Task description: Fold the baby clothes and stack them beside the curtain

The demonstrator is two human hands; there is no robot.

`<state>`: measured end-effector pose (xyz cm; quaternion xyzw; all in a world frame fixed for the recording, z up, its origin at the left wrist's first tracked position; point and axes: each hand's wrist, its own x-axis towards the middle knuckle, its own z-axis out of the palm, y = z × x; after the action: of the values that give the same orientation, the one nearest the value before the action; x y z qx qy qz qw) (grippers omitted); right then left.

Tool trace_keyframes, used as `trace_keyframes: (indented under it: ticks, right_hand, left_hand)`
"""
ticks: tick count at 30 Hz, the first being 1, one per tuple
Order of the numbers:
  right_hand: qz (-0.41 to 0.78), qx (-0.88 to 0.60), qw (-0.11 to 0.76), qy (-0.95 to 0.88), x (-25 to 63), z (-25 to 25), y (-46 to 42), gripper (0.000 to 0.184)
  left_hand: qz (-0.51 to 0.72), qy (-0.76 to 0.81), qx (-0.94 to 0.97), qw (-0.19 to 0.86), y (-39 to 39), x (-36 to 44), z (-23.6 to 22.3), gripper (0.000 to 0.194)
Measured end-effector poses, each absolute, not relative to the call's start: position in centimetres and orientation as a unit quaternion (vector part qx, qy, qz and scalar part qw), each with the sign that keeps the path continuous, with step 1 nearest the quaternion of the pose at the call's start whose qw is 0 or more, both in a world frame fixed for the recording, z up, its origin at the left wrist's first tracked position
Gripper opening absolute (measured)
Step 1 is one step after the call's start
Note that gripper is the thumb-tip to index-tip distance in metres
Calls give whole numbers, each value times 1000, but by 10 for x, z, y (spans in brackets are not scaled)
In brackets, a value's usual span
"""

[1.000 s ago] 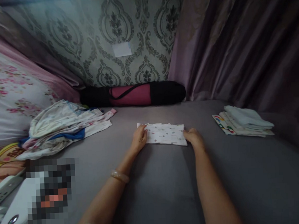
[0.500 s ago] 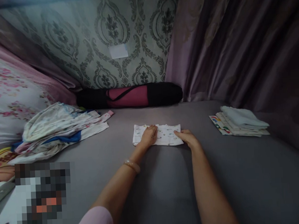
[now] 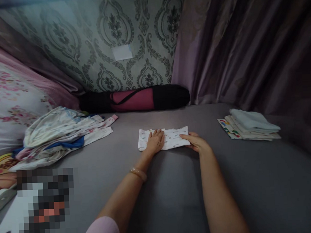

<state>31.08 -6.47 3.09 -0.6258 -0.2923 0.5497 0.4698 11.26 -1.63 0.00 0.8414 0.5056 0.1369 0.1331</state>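
A white folded cloth garment point(image 3: 172, 139) with a small print lies in front of me on the grey bed sheet point(image 3: 171, 184). My left hand point(image 3: 156, 141) rests flat on its left half, fingers stretched out. At its right end my right hand point(image 3: 194, 141) grips the edge, thumb on top and the other fingers underneath, and that end is slightly raised. Whether it is a shirt or another kind of garment cannot be made out.
A loose heap of clothes point(image 3: 63, 130) lies at the left, beside a floral pillow point(image 3: 10, 92). To the right sits a stack of folded cloths point(image 3: 252, 124). A black and pink long bag point(image 3: 134, 99) lies along the wall. A white device point(image 3: 18, 215) is at the lower left.
My right hand has slid its fingers under the garment's right end and lifted it a little. My left hand stays flat on the cloth.
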Motion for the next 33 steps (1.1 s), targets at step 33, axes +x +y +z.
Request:
trace_keyframes:
  ticks: [33]
  right_hand:
    - [585,-537,488,-362,218,65,-56,19]
  left_hand:
    - [38,467,873,136,-38,118,25,78]
